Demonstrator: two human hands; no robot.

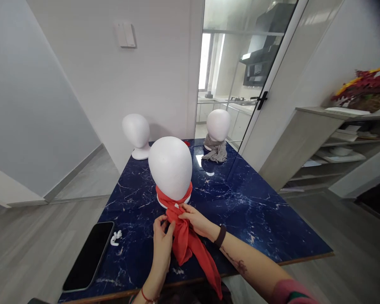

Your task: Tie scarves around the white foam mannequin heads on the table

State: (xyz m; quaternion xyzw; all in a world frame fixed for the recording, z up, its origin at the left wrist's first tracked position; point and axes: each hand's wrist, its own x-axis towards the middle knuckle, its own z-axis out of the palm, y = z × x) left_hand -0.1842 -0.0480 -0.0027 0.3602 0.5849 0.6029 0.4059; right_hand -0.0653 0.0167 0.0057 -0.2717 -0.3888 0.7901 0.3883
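Note:
A white foam mannequin head (170, 168) stands near the front of the dark blue marble table (247, 202). A red scarf (186, 245) is wrapped round its neck, with the loose ends hanging down over the table's front edge. My left hand (161, 240) is closed, pinching the scarf just below the knot. My right hand (196, 221) grips the scarf at the knot from the right side; a dark band sits on that wrist.
A second white head (136, 131) stands bare at the back left. A third head (218, 125) at the back wears a grey scarf (215, 152). A black phone (89, 255) and a small white object (115, 238) lie at the front left. Shelves (335, 147) stand to the right.

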